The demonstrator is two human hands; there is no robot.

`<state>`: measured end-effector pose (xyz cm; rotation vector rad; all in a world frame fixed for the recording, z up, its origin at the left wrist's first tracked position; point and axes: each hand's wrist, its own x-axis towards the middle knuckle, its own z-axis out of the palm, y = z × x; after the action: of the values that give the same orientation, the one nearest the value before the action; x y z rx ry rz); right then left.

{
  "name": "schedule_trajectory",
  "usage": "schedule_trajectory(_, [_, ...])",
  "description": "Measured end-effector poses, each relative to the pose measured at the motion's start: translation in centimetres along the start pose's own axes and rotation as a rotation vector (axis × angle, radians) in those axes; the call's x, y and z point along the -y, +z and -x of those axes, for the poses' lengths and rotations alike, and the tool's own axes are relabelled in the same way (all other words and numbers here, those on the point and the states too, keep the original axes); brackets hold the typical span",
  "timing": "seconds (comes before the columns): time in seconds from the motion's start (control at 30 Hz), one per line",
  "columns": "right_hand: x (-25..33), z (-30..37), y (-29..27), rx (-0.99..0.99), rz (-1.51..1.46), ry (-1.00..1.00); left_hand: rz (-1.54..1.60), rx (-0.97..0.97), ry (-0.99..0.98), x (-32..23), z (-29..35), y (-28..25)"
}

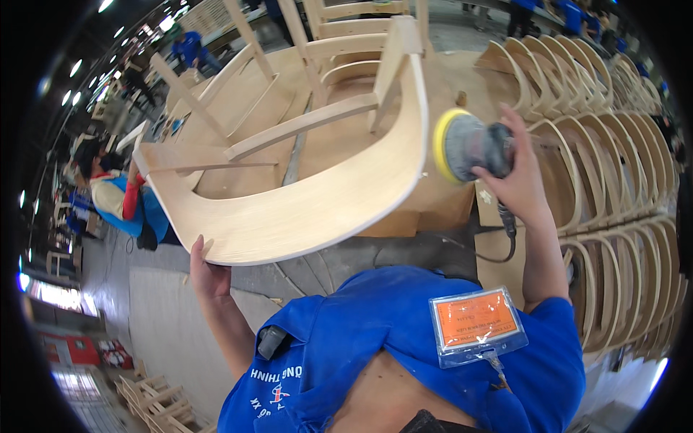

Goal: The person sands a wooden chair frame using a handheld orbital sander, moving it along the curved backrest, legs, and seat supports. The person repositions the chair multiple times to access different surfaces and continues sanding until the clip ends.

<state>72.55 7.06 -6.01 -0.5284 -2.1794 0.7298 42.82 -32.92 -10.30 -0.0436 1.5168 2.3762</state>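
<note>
A pale wooden chair frame with a wide curved backrest is tilted up in front of me. My left hand grips the lower left part of its curved edge, the fingers mostly behind the wood. In my right hand is a round power sander with a yellow pad rim and a dark body. The sander's pad faces the chair's right edge, with a gap between them. From the sander a dark cord hangs down and curls to the left.
Rows of curved wooden chair parts stand stacked on the right. A sheet-covered worktable lies beneath the chair. Left, a person in a blue vest works nearby. Wooden pieces are piled at lower left.
</note>
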Motion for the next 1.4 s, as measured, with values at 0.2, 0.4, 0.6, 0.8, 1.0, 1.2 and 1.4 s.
schedule_trajectory(0.2, [-12.5, -3.1, 1.9, -0.043, -0.001, 0.053, 0.069, -0.049, -0.022, 1.0, 0.3, -1.1])
schedule_trajectory(0.4, [-28.0, -4.0, 12.9, 0.225, 0.208, 0.300, 0.020, -0.258, -0.034, 2.1, 1.4, -1.8])
schedule_trajectory(0.6, [-32.5, -6.1, 22.3, 0.520, 0.388, 0.404, -0.134, -0.462, -0.087, 2.4, 2.8, -2.2])
schedule_trajectory(0.8, [-32.7, -7.6, 26.8, 0.630, 0.474, 0.366, -0.168, -0.551, -0.087, 4.2, 4.1, -3.3])
schedule_trajectory(1.0, [-33.3, -7.5, 28.5, 0.669, 0.461, 0.336, -0.152, -0.554, -0.080, 4.9, 4.6, -4.7])
schedule_trajectory(1.2, [-33.6, -7.9, 28.4, 0.641, 0.343, 0.324, -0.096, -0.499, 0.027, 5.6, 4.5, -6.0])
schedule_trajectory(1.4, [-29.5, -9.6, 24.7, 0.456, -0.252, 0.421, -0.056, -0.428, 0.104, 4.5, 4.1, -4.9])
